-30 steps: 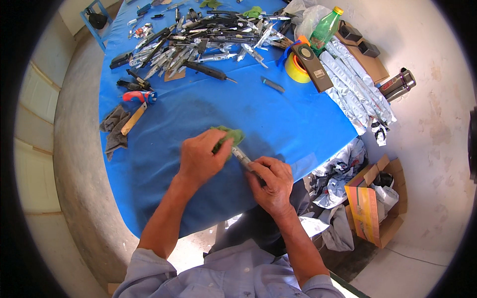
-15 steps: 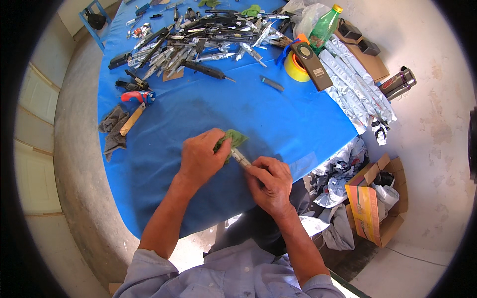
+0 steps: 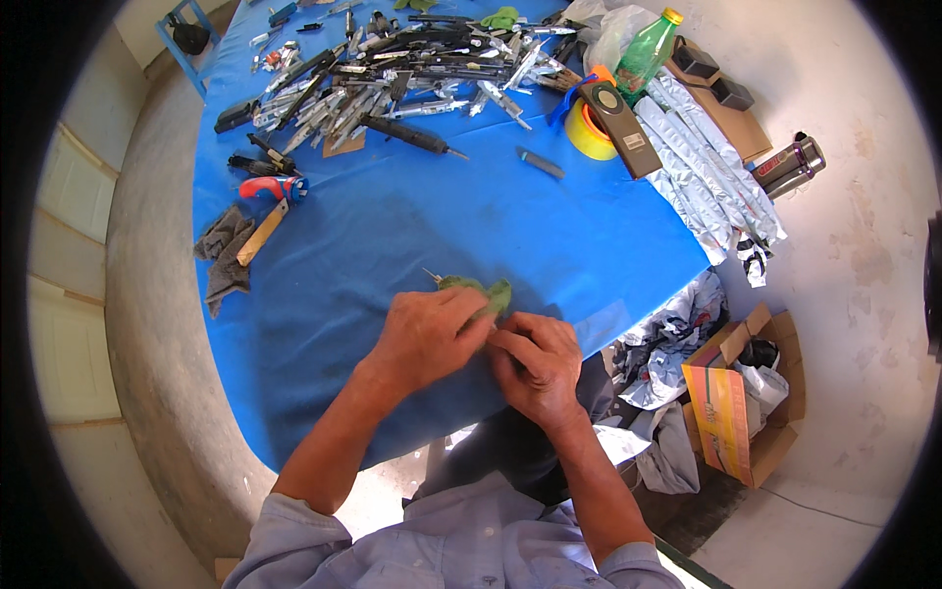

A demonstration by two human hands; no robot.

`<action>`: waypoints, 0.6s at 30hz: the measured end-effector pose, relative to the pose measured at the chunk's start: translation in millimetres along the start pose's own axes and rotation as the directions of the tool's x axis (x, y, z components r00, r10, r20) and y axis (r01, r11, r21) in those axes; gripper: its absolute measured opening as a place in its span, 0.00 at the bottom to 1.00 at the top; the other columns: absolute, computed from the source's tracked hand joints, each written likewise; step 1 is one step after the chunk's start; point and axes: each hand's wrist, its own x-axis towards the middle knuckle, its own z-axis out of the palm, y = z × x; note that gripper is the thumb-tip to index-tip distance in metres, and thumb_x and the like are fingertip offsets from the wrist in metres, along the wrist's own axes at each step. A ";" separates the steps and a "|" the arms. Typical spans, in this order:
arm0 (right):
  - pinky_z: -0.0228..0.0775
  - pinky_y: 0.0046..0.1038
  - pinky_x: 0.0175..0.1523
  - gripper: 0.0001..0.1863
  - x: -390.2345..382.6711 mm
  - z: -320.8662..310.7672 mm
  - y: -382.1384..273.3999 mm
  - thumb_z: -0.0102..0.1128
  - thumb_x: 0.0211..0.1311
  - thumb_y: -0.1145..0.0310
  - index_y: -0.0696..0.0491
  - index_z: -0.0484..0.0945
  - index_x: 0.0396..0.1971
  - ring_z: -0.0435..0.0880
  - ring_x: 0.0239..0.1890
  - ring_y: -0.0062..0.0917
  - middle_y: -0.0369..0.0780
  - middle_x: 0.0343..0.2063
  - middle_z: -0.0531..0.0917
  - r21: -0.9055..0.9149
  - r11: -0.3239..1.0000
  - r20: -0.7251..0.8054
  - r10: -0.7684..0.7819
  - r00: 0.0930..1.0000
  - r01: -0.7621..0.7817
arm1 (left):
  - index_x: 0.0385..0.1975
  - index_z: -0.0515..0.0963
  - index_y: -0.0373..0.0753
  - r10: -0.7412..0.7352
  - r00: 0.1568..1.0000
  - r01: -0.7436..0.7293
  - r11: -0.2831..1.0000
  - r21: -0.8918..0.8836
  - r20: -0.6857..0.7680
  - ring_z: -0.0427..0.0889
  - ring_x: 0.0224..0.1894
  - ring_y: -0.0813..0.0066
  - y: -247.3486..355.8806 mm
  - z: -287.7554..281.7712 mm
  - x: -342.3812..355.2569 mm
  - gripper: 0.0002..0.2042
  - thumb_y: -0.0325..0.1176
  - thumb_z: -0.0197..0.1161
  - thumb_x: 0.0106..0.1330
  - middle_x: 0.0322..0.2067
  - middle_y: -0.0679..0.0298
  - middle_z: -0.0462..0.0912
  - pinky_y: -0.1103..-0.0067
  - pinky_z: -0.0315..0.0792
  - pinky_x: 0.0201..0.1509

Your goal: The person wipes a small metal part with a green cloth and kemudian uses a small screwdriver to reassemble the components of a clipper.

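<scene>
My left hand (image 3: 420, 336) is closed round a crumpled green cloth (image 3: 498, 294), above the near part of the blue-covered table. A slim metal part runs through the cloth, and its thin tip (image 3: 433, 276) pokes out beyond my left fingers. Right beside it, my right hand (image 3: 542, 365) pinches the near end of the same part between thumb and fingers. Most of the part is hidden by the cloth and my hands, which almost touch each other.
A heap of silver and black metal parts (image 3: 412, 74) covers the table's far side. Left lie a red-and-blue tool (image 3: 270, 187) and grey cloth (image 3: 228, 245). Yellow tape (image 3: 589, 137), a green bottle (image 3: 650, 54) and silver packets (image 3: 692, 157) are right; an open carton (image 3: 721, 422) stands below.
My left hand has slid with the green cloth along the metal part toward my right hand. The part's far tip now shows past the cloth. My right hand has hardly moved.
</scene>
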 end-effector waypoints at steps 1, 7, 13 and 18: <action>0.75 0.35 0.46 0.14 -1.3 0.4 0.7 0.80 0.47 0.78 0.47 0.90 0.36 0.89 0.40 0.31 0.34 0.39 0.89 0.002 1.000 0.003 0.003 1.000 -0.003 | 0.34 0.82 0.39 -0.012 1.000 0.013 0.999 0.033 -0.023 0.87 0.31 0.49 -2.6 -0.4 0.1 0.05 0.27 0.73 0.64 0.32 0.55 0.87 0.63 0.79 0.33; 0.75 0.35 0.46 0.14 1.1 -1.4 -1.1 0.80 0.49 0.77 0.47 0.90 0.36 0.89 0.40 0.31 0.34 0.39 0.89 0.024 1.000 -0.008 0.008 1.000 -0.008 | 0.34 0.82 0.38 -0.095 0.981 0.118 0.985 0.130 -0.170 0.86 0.29 0.50 -24.7 -10.6 5.8 0.05 0.28 0.73 0.66 0.31 0.54 0.87 0.63 0.78 0.32; 0.75 0.35 0.47 0.14 1.0 -1.1 -2.1 0.79 0.50 0.75 0.46 0.90 0.38 0.88 0.40 0.31 0.33 0.40 0.89 0.026 0.999 -0.023 0.043 0.999 -0.042 | 0.34 0.84 0.34 -0.226 0.916 0.264 0.962 0.072 -0.331 0.84 0.24 0.67 -49.3 -21.7 10.3 0.06 0.30 0.71 0.71 0.25 0.57 0.85 0.71 0.74 0.29; 0.75 0.36 0.47 0.16 -1.9 -2.5 1.3 0.79 0.50 0.75 0.45 0.90 0.40 0.88 0.41 0.31 0.33 0.41 0.89 0.025 0.999 -0.037 0.048 0.998 -0.048 | 0.35 0.85 0.34 -0.259 0.938 0.266 0.964 0.002 -0.232 0.80 0.25 0.82 -25.1 -19.4 7.8 0.07 0.30 0.72 0.72 0.22 0.63 0.83 0.75 0.72 0.29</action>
